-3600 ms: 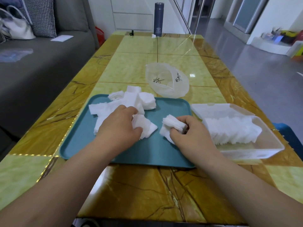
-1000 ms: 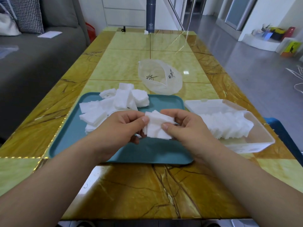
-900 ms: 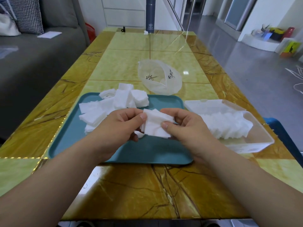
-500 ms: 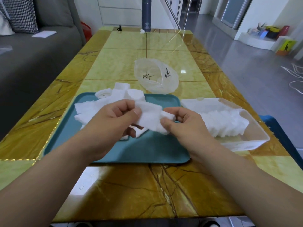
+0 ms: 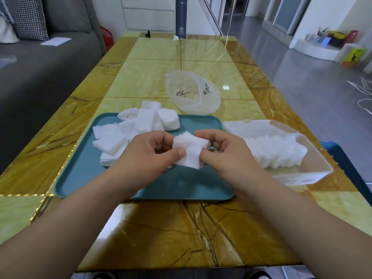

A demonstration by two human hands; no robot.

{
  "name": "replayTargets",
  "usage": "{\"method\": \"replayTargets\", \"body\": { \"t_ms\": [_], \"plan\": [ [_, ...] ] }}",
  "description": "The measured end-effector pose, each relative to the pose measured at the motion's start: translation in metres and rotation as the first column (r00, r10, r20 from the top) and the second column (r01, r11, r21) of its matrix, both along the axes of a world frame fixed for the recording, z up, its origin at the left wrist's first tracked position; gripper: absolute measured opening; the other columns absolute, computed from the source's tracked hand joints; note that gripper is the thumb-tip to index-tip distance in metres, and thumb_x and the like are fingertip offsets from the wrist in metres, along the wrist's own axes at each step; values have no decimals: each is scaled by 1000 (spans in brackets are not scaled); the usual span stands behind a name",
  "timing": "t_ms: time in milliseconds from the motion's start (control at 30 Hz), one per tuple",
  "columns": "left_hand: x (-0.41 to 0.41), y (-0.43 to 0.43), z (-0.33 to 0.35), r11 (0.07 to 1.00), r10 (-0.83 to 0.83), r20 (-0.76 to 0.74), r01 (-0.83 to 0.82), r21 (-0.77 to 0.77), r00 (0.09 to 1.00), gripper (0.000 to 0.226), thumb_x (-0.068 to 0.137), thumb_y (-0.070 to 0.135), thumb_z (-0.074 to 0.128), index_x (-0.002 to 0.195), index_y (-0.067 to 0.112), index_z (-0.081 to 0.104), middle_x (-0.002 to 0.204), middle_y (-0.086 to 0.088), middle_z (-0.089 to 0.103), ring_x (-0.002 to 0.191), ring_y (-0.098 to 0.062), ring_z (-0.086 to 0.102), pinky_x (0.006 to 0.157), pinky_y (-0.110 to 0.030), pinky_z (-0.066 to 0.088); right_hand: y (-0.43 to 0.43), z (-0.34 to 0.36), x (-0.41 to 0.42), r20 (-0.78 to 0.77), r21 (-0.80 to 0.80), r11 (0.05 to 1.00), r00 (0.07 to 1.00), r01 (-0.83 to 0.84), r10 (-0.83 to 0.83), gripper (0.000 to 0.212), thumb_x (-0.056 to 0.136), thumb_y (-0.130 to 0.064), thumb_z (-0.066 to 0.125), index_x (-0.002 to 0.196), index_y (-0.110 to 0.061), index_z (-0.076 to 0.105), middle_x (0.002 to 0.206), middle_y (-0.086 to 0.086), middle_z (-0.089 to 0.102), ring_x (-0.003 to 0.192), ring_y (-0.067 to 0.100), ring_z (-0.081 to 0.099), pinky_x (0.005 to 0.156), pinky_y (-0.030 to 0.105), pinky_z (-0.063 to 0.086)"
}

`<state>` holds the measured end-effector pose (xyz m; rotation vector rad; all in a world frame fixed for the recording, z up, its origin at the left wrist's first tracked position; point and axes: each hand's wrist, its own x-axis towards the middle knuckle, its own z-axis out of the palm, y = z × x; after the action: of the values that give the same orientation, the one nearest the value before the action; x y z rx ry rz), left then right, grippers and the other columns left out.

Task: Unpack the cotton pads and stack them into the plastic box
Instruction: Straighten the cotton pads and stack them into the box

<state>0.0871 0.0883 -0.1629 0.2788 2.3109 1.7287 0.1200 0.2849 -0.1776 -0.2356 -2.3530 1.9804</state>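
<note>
A small stack of white cotton pads (image 5: 190,151) is held between both hands above the teal tray (image 5: 181,186). My left hand (image 5: 147,156) pinches its left edge with thumb and fingers. My right hand (image 5: 225,154) pinches its right edge. A loose pile of cotton pads (image 5: 130,133) lies on the tray's far left part. To the right stands the clear plastic box (image 5: 314,168), lid hinged open, with a row of cotton pads (image 5: 275,152) standing inside. The opened plastic pad bag (image 5: 192,93) lies beyond the tray.
The tray and box sit on a glossy yellow marble-pattern table (image 5: 181,228). A dark flask (image 5: 181,17) stands at the table's far end. A grey sofa (image 5: 40,63) runs along the left. Grey floor with a blue object (image 5: 350,170) lies to the right.
Both hands came together from the tray, each with pads, and now hold one stack between them. Over the last second the stack has been squared and shifted slightly in the fingers.
</note>
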Motion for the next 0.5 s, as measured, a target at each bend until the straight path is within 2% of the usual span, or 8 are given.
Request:
{"method": "replayTargets", "body": {
  "t_ms": [133,200,267,333,367,400,500],
  "plan": [
    [1,2,-1,999,3,-51,-6,-49,999,4,91,13,77,92,13,74,77,-3,75,59,-7,60,55,-18,50,2,3,1,-7,34,999,1000,-17,18,38,86,-11,78,121,-25,73,113,-5,77,99,19,75,95,39,61],
    [2,3,-2,994,25,-103,-36,-100,994,6,89,16,79,89,16,73,76,-3,75,61,-7,61,57,-20,51,3,3,1,-7,-8,999,999,-45,45,43,81,-14,78,122,-26,72,113,-1,77,102,19,75,98,44,59],
    [0,3,-6,986,45,-158,-69,-151,986,11,87,21,81,89,18,70,77,-4,75,63,-9,63,60,-23,51,4,3,2,6,-47,994,996,-94,94,56,70,-28,84,125,-29,71,116,1,76,107,21,73,99,44,59],
    [-3,1,-10,976,70,-205,-109,-186,976,20,83,27,84,92,23,67,76,-2,72,62,-9,61,61,-26,51,1,2,5,13,59,990,992,-126,126,74,60,-44,90,129,-34,67,122,-6,73,110,15,72,98,37,59],
    [-3,0,-12,970,71,-219,-118,-213,973,27,80,31,86,97,27,65,75,0,71,61,-7,60,61,-25,50,0,1,5,11,147,981,992,-128,127,75,61,-43,90,131,-34,65,124,-10,71,110,12,71,98,34,58],
    [-4,0,-12,962,48,-222,-104,-251,974,34,79,35,87,104,31,63,75,2,70,60,-4,60,61,-22,49,0,0,5,3,210,970,992,-123,125,68,67,-34,89,131,-34,65,124,-13,70,110,10,70,98,32,58],
    [0,1,-12,934,-93,-185,21,-356,978,47,81,35,85,119,37,59,73,3,69,60,-1,61,58,-12,43,4,-5,3,-4,259,956,990,-136,142,55,84,4,73,128,-28,67,119,-10,70,109,7,69,96,21,55]
  ]
}}
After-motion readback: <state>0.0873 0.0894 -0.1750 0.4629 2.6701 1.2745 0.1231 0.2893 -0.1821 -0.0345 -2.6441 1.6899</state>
